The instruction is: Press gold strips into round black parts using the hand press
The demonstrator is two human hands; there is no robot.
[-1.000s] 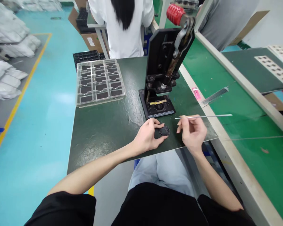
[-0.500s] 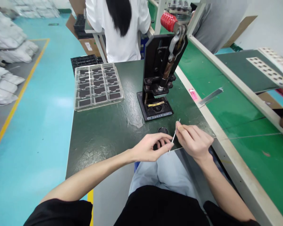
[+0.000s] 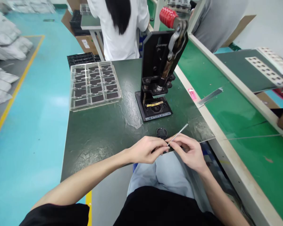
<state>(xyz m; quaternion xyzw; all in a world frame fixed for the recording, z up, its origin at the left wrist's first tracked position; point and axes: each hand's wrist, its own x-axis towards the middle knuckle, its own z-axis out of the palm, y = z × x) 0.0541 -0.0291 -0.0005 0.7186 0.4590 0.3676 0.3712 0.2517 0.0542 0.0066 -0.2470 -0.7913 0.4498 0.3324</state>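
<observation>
The right hand [image 3: 190, 153] pinches a thin metal rod [image 3: 178, 134] between thumb and fingertips, its free end angled up and away over the bench. The left hand [image 3: 143, 150] is curled with its fingertips closed in right at the rod's lower end, almost meeting the right hand; whether it grips the rod or something small beneath it, I cannot tell. Just above both hands, a round black disc [image 3: 161, 132] lies flat on the dark green bench top [image 3: 96, 135], not touched. Beyond it stands a black hand press [image 3: 160, 62] with a red handle grip [image 3: 167, 17], a yellow strip [image 3: 155, 104] across its base. To the left sits a clear blister tray [image 3: 94, 86] holding rows of black pieces. A pink item [image 3: 192, 94] and a metal comb strip [image 3: 211, 95] lie toward the green conveyor [image 3: 226, 106], and a co-worker [image 3: 119, 31] stands past the bench
</observation>
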